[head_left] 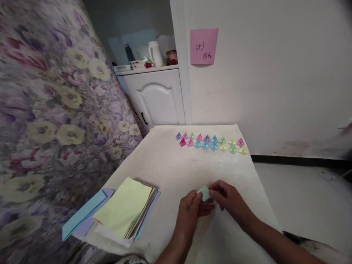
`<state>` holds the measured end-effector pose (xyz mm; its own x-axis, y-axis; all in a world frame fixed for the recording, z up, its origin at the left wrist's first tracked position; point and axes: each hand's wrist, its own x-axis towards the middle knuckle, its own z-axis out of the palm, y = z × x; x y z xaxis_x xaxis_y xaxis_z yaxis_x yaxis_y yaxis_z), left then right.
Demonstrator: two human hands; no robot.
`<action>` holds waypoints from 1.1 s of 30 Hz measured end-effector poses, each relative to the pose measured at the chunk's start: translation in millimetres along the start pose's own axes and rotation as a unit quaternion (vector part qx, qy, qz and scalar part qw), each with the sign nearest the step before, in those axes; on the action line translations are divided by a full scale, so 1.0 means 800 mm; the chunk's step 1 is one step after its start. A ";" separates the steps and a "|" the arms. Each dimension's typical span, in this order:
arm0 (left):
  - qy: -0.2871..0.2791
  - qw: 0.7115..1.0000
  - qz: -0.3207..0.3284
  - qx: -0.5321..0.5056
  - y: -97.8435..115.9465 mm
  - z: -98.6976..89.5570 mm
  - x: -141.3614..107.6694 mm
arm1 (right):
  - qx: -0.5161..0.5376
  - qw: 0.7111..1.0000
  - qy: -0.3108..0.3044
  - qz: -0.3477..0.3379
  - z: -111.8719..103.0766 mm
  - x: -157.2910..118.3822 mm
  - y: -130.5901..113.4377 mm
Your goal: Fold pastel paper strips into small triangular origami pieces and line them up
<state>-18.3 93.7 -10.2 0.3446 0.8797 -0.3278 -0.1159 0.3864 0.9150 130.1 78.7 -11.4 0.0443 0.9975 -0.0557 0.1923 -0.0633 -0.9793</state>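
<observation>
A small pale green folded paper (204,193) is between my two hands, above the near part of the table. My left hand (190,208) is closed on its left side, thumb on top and fingers curled beneath. The thumb and fingers of my right hand (226,196) pinch its right edge. Two rows of small folded paper pieces (206,145) in pink, purple, blue, green and yellow lie near the table's far edge. To the left of my hands lies a stack of coloured paper sheets (128,207), with a yellow-green sheet on top.
Blue folded paper (84,214) lies at the left edge of the cream-covered table (165,161). A floral curtain (71,110) hangs on the left. Behind stand a white cabinet (161,97) and a wall with a pink note (204,46).
</observation>
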 end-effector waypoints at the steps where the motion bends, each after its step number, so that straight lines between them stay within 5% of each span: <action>1: -0.001 1.000 0.004 0.006 0.000 0.000 0.000 | 0.021 1.000 -0.013 0.016 0.001 0.002 0.002; 7: 0.006 0.999 0.016 0.036 -0.002 0.001 -0.001 | 0.066 0.997 -0.031 0.040 0.009 0.003 0.008; 17: 0.006 0.999 0.021 0.031 -0.007 -0.001 0.004 | -0.004 1.000 -0.003 0.021 0.012 0.002 0.009; 33: -0.053 0.998 0.013 -0.022 -0.007 -0.006 0.004 | 0.272 0.956 -0.064 0.096 0.004 0.004 0.010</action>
<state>-20.8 95.6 -17.4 0.4379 0.8560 -0.2747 -0.1659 0.3772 0.9111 128.3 81.3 -20.2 -0.0994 0.9674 -0.2330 -0.3460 -0.2531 -0.9034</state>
